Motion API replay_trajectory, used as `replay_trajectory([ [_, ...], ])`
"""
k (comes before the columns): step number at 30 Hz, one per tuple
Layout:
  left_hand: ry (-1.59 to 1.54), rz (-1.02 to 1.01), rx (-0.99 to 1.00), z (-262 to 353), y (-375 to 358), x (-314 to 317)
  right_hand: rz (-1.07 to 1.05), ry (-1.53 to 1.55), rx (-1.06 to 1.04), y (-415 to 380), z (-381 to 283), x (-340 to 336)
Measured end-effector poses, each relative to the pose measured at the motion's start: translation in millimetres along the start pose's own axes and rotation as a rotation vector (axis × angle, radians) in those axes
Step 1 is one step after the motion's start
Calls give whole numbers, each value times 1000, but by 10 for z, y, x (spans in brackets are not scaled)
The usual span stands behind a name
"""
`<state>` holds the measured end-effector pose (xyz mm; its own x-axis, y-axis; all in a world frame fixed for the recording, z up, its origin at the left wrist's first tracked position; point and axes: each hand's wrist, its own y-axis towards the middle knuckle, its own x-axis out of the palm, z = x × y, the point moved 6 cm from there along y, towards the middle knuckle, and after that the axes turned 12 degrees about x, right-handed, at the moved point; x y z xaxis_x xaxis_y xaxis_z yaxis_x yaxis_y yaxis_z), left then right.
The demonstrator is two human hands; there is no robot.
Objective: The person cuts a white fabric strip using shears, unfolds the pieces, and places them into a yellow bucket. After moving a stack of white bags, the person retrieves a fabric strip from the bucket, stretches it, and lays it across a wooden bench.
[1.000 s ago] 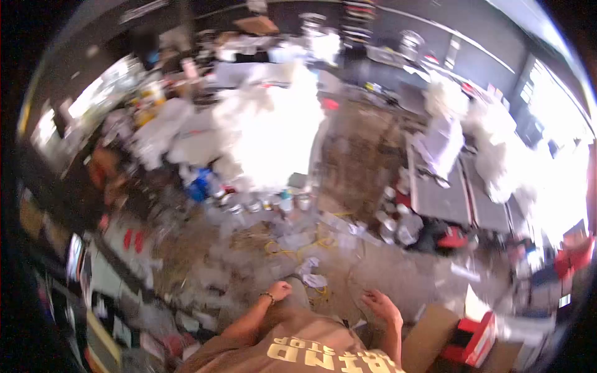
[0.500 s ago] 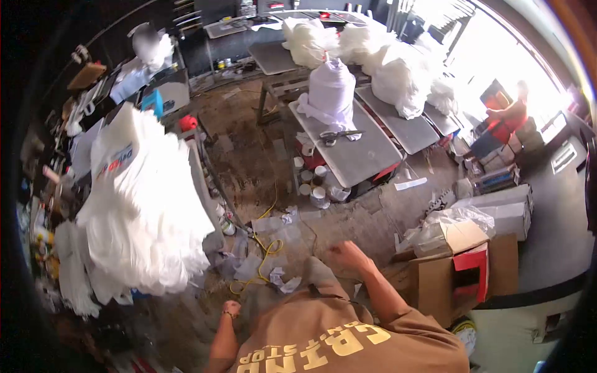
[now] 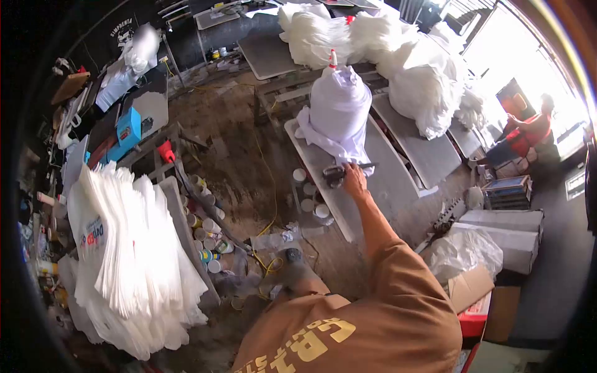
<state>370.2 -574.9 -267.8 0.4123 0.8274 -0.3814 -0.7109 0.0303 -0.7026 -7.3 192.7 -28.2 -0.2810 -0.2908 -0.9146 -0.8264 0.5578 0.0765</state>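
My right hand [image 3: 356, 181] reaches out over the grey table board [image 3: 388, 186], its fingers closed on the middle of a pair of black-handled scissors [image 3: 334, 176]. The handles stick out to the left of the hand, and a dark blade shows to its right. Just beyond the scissors stands a bulky bundle wrapped in pale lavender cloth [image 3: 341, 102], its loose folds spread on the board. A red and white nozzle [image 3: 333, 59] rises behind the bundle. My left hand is out of view.
White bags lie in a large stack [image 3: 134, 248] at left, with big white bundles [image 3: 423, 93] at back right. Tubs [image 3: 205, 236] and a yellow cord [image 3: 270, 264] lie on the floor. Boxes [image 3: 497, 233] stand at right; a person in red [image 3: 528, 133] sits near the bright opening.
I have stepped closer to the table. My right hand has moved from near my body forward onto the scissors. My left hand has gone out of view.
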Motion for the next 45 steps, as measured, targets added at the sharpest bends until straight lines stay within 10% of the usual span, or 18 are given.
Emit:
replay_trajectory([
  [4,22,-8,12,324,31,247,-131,-36,-146,325,200,148],
  [7,194,-28,129,413,160,298,-340,65,117,215,118,-213],
  [9,496,-88,450,544,517,300,-182,-126,-236,311,623,221],
  [13,298,7,435,4459,-413,-815,-235,-178,-334,75,279,-192],
  [19,233,299,1017,6297,-1901,-2174,-162,-145,-204,153,-24,-317],
  [26,334,933,752,5362,-1896,-4435,-239,268,-227,27,-908,362],
  [30,297,855,698,4390,-1019,-5622,-827,708,-202,-1139,-2892,561],
  [32,556,909,356,4050,-606,-6009,-1024,745,-337,-1708,-3817,707],
  [36,565,449,-15,4092,-343,-5913,-1387,985,-210,-2682,-5329,559],
  [40,480,521,369,4057,-13,-5716,-1413,984,93,-2755,-5786,949],
  [45,598,304,201,4236,-263,-5522,-1372,1059,24,-2771,-5929,870],
])
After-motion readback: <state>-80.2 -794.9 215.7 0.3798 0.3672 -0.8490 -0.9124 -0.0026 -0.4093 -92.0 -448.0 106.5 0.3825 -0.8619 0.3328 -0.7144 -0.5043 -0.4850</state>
